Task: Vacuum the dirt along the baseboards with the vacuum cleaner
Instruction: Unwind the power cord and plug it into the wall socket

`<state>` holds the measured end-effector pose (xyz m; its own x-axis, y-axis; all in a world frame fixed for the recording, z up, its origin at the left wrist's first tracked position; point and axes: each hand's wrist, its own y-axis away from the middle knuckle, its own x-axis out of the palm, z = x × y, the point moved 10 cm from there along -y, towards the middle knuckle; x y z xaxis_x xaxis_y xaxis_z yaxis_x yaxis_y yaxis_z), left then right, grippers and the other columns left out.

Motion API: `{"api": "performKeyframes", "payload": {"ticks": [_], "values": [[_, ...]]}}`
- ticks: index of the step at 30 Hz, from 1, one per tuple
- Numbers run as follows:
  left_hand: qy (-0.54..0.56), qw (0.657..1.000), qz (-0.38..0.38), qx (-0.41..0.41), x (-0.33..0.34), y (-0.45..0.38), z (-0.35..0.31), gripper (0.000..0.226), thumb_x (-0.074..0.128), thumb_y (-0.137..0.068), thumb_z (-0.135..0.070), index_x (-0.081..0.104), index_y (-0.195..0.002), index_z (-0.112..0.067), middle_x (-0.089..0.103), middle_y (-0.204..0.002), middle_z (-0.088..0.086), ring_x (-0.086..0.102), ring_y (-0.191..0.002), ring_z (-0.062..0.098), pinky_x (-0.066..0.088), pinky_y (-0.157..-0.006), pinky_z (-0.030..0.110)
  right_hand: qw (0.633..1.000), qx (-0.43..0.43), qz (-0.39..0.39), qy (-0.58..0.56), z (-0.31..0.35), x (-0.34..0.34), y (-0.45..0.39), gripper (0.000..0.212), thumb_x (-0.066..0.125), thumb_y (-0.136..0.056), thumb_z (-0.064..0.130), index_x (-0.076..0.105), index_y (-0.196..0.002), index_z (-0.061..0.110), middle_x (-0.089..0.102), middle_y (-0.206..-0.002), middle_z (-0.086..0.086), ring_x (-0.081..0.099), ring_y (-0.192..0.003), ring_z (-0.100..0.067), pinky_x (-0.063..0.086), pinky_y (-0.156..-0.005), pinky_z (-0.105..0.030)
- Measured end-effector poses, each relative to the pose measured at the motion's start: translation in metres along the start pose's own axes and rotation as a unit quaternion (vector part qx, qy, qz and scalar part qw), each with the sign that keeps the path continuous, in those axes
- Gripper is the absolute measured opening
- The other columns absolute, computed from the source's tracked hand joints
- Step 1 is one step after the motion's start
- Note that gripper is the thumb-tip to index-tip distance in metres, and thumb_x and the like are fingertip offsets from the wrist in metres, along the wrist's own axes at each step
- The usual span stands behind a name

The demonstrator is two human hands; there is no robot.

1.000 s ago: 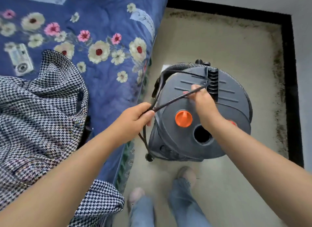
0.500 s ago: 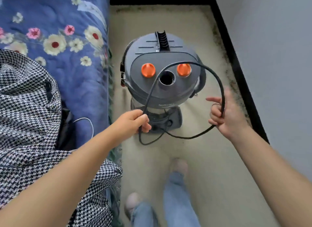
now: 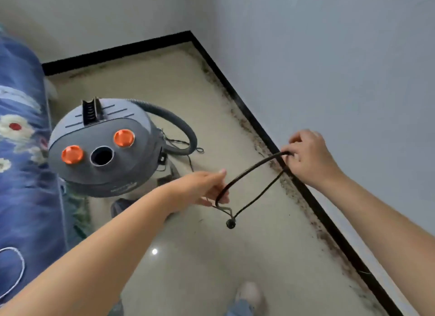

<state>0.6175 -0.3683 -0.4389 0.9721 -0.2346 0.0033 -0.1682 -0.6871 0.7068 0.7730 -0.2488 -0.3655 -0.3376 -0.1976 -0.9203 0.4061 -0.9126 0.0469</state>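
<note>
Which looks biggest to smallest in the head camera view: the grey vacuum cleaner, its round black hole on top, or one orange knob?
1. Vacuum cleaner, by far the largest.
2 and 3. The round black hole and the orange knob look about alike; I won't rank them.

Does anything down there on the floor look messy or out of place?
Yes. A band of dark dirt lies on the pale floor right along the black baseboard, and fainter along the far wall too. Thin loose threads also trail beside the grey vacuum cleaner, near its hose.
</note>
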Motion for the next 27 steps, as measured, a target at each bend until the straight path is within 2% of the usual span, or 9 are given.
{"api": "performKeyframes", "payload": {"ticks": [2,5,8,11,16,19,22,25,27], "values": [[-0.074,0.997,0.01,-0.006,0.031,-0.024,-0.033,0.038,0.028,-0.1,-0.039,0.058,-0.099,-0.015,0.063,-0.103,0.002,0.059,-0.099,0.014,0.042,-0.097,0.033,0.997,0.07,0.022,-0.013,-0.046,-0.026,-0.012,0.023,0.052,-0.09,0.006,0.071,-0.103,0.01,0.055,-0.095,-0.014,0.052,-0.095,-0.032,0.036,-0.079,-0.026],[-0.103,0.995,-0.011,-0.01,0.056,-0.057,-0.083,0.038,0.027,-0.1,-0.04,0.055,-0.104,-0.013,0.06,-0.108,0.004,0.056,-0.101,0.017,0.042,-0.095,0.034,0.972,0.129,0.053,-0.19,-0.089,-0.059,-0.027,0.025,0.044,-0.089,-0.005,0.063,-0.086,0.011,0.062,-0.093,-0.014,0.061,-0.095,-0.032,0.051,-0.09,-0.039],[-0.038,0.997,-0.064,-0.012,0.057,-0.086,-0.123,0.04,0.027,-0.1,-0.042,0.052,-0.105,-0.01,0.061,-0.104,0.008,0.058,-0.095,0.021,0.044,-0.09,0.035,0.897,0.149,0.004,-0.416,-0.112,-0.086,-0.042,0.043,0.027,-0.084,-0.02,0.059,-0.066,0.002,0.062,-0.079,-0.015,0.062,-0.082,-0.028,0.058,-0.063,-0.024],[0.059,0.994,-0.093,-0.017,0.054,-0.113,-0.153,0.041,0.028,-0.1,-0.043,0.048,-0.104,-0.007,0.063,-0.09,0.01,0.062,-0.081,0.023,0.047,-0.083,0.035,0.827,0.165,-0.035,-0.536,-0.129,-0.099,-0.059,0.043,0.024,-0.078,-0.02,0.058,-0.062,-0.001,0.055,-0.061,-0.014,0.055,-0.049,-0.02,0.037,-0.036,-0.018],[0.164,0.977,-0.117,-0.072,0.04,-0.145,-0.193,0.053,0.024,-0.098,-0.049,0.047,-0.083,-0.003,0.054,-0.071,0.012,0.057,-0.068,0.024,0.049,-0.071,0.04,0.824,0.122,-0.035,-0.552,-0.133,-0.122,-0.111,0.035,0.03,-0.078,-0.016,0.056,-0.077,0.007,0.049,-0.051,-0.004,0.026,-0.03,-0.007,0.018,-0.037,-0.014],[0.229,0.967,-0.089,-0.069,0.025,-0.168,-0.234,0.06,0.025,-0.097,-0.052,0.042,-0.12,0.0,0.059,-0.086,0.017,0.06,-0.079,0.028,0.047,-0.08,0.046,0.826,0.097,-0.004,-0.556,-0.12,-0.139,-0.156,0.03,0.04,-0.07,0.001,0.054,-0.095,0.01,0.042,-0.042,0.001,0.022,-0.032,-0.007,0.016,-0.038,-0.015],[0.356,0.93,-0.071,-0.054,-0.004,-0.2,-0.283,0.066,0.033,-0.097,-0.049,0.015,-0.147,-0.009,0.052,-0.122,0.027,0.057,-0.107,0.037,0.046,-0.085,0.048,0.852,0.059,0.016,-0.52,-0.097,-0.157,-0.213,0.011,0.05,-0.078,0.012,0.059,-0.076,0.004,0.029,-0.037,0.008,0.02,-0.032,-0.006,0.014,-0.038,-0.015],[0.492,0.867,-0.081,-0.024,-0.056,-0.234,-0.329,0.063,0.048,-0.096,-0.035,0.018,-0.146,-0.012,0.035,-0.138,0.033,0.052,-0.117,0.041,0.048,-0.083,0.044,0.862,0.037,0.048,-0.504,-0.081,-0.159,-0.274,0.026,0.051,-0.078,0.025,0.055,-0.062,0.005,0.025,-0.036,0.009,0.019,-0.034,-0.006,0.015,-0.038,-0.016],[0.517,0.851,-0.096,-0.013,-0.093,-0.248,-0.35,0.058,0.052,-0.096,-0.024,0.023,-0.144,-0.011,0.026,-0.141,0.033,0.052,-0.116,0.042,0.049,-0.082,0.044,0.865,0.022,0.084,-0.494,-0.069,-0.154,-0.309,0.03,0.05,-0.077,0.028,0.057,-0.058,0.006,0.024,-0.037,0.008,0.02,-0.035,-0.007,0.016,-0.039,-0.017]]}}
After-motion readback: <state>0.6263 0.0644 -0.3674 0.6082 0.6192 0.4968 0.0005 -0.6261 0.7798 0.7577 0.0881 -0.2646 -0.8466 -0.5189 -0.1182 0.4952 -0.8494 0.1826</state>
